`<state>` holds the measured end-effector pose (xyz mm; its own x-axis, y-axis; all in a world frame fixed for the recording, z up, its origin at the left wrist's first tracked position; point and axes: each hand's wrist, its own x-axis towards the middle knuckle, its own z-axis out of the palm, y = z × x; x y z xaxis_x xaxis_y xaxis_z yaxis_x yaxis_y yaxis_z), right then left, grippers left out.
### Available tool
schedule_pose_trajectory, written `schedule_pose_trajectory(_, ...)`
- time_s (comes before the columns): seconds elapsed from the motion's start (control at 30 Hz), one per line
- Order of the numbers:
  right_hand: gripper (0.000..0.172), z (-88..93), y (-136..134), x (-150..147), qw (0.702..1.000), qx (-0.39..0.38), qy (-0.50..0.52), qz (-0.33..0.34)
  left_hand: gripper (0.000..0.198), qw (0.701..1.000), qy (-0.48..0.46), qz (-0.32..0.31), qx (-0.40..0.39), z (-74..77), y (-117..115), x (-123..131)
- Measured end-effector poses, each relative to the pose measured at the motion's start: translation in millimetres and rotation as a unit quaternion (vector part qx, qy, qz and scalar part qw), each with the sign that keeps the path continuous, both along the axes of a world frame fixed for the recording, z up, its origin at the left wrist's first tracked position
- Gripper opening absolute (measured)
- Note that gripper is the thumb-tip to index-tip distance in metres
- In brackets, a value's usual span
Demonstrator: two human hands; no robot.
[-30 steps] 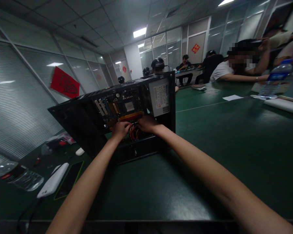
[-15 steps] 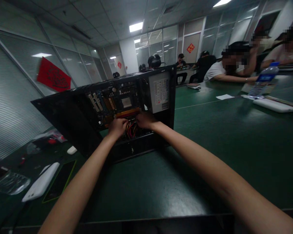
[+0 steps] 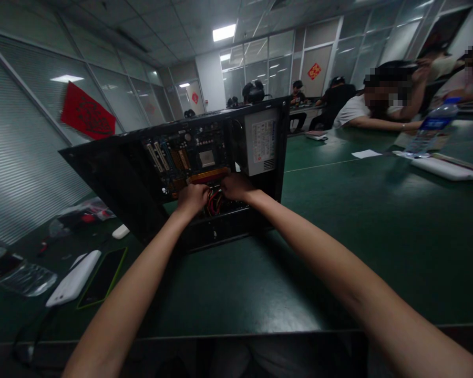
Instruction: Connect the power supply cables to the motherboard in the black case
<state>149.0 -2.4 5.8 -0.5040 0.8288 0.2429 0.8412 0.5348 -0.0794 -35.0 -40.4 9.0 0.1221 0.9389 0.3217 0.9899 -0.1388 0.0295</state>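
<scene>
A black computer case (image 3: 114, 184) stands open towards me on the green table (image 3: 260, 283). Inside it are a motherboard (image 3: 195, 144) and, at upper right, a silver power supply (image 3: 260, 144). Both my hands reach into the lower middle of the case. My left hand (image 3: 192, 199) has its fingers closed beside red and yellow cables (image 3: 214, 202), near the lower edge of the board. Just to the right, my right hand (image 3: 237, 187) is curled at the end of a long orange-red strip (image 3: 208, 176). What the fingertips of either hand pinch is too small and dark to make out.
Left of the case lie a bottle (image 3: 23, 273), a white device (image 3: 74, 278), a green-edged phone (image 3: 103, 277) and a white mouse-like object (image 3: 120, 231). At right stand a blue-capped bottle (image 3: 433, 126) and a white power bank (image 3: 441, 169). People sit further back.
The view has tilted slightly, so the table items sit a little higher and further right in the picture. Both hands remain at nearly the same place in the case.
</scene>
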Motion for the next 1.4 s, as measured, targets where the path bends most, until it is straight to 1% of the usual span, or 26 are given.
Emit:
schedule_pose_trajectory(0.17,0.037,0.7,-6,13,0.998,0.017,0.0,0.053,0.038,0.999,-0.045,-0.01,0.007,0.4,-10,-15)
schedule_pose_trajectory(0.23,0.038,-0.5,-10,18,0.998,0.007,0.0,0.055,0.038,0.998,-0.062,-0.03,-0.001,1.0,-16,-22)
schedule_pose_trajectory(0.3,0.041,-3.0,-14,23,0.999,-0.007,0.01,0.046,0.036,0.995,-0.071,-0.069,-0.027,1.6,-27,-27)
schedule_pose_trajectory(0.37,0.045,-5.7,-20,28,0.999,-0.016,0.02,0.039,0.036,0.991,-0.075,-0.097,-0.048,2.0,-41,-31)
schedule_pose_trajectory(0.4,0.045,-7.0,-23,31,0.999,-0.014,0.023,0.038,0.038,0.991,-0.072,-0.1,-0.051,2.0,-50,-33)
schedule_pose_trajectory(0.5,0.048,-10.5,-36,40,0.999,0.002,0.027,0.03,0.052,0.994,-0.036,-0.078,-0.067,0.7,-79,-42)
schedule_pose_trajectory(0.57,0.057,-13.7,-47,47,0.999,0.0,0.025,0.031,0.054,0.993,0.021,-0.053,-0.101,-1.0,-97,-50)
schedule_pose_trajectory(0.67,0.073,-21.0,-63,57,0.998,-0.009,-0.049,0.028,0.057,0.986,0.102,0.0,-0.128,-3.3,-115,-61)
schedule_pose_trajectory(0.7,0.074,-23.9,-68,60,0.997,-0.001,-0.077,0.022,0.058,0.985,0.115,0.015,-0.127,-3.9,-117,-64)
schedule_pose_trajectory(0.77,0.071,-29.5,-73,62,0.994,0.022,-0.108,0.007,0.056,0.985,0.118,0.028,-0.126,-4.8,-119,-67)
schedule_pose_trajectory(0.83,0.067,-33.9,-75,62,0.993,0.034,-0.11,-0.005,0.054,0.985,0.107,0.031,-0.128,-6.2,-119,-67)
schedule_pose_trajectory(0.97,0.069,-39.0,-73,60,0.993,0.048,-0.105,-0.009,0.054,0.989,0.105,0.04,-0.099,-11.4,-120,-66)
schedule_pose_trajectory(1.07,0.068,-40.4,-72,60,0.994,0.05,-0.101,-0.006,0.05,0.99,0.107,0.041,-0.081,-14.8,-122,-66)
schedule_pose_trajectory(1.17,0.066,-40.7,-72,60,0.994,0.046,-0.1,-0.003,0.049,0.991,0.103,0.039,-0.08,-16.2,-122,-66)
schedule_pose_trajectory(1.4,0.066,-39.7,-72,59,0.995,0.038,-0.091,0.0,0.047,0.991,0.1,0.044,-0.081,-13.7,-121,-64)
